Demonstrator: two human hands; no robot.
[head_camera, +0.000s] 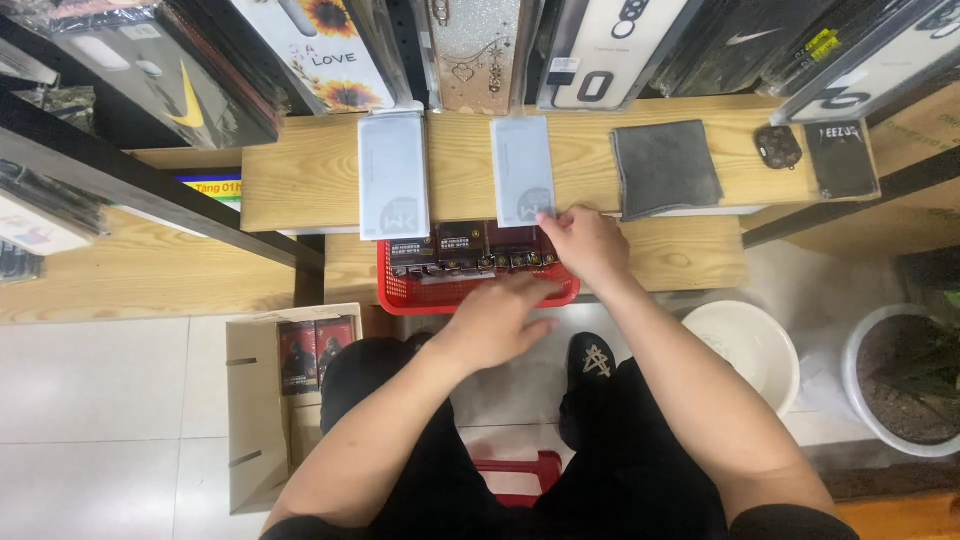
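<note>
Head view: two bare hands at a red basket (400, 296) of small dark boxes (470, 248) on a wooden desk (300, 180).

The right hand (590, 248) pinches the lower corner of a grey flat packet (522, 168), fingers (548, 217) together on it. The left hand (497, 318) hovers over the basket's near edge, fingers loosely spread, holding nothing. A second grey packet (393, 175) lies well left of the fingers; a dark cloth (665, 168) lies to their right.

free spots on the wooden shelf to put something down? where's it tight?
Bare wood on the upper shelf left of the left grey packet, between it and the right grey packet, and between the grey cloth and the small dark case. Lower ledge right of the right hand is bare. Crowded: red basket, both hands there.
</note>
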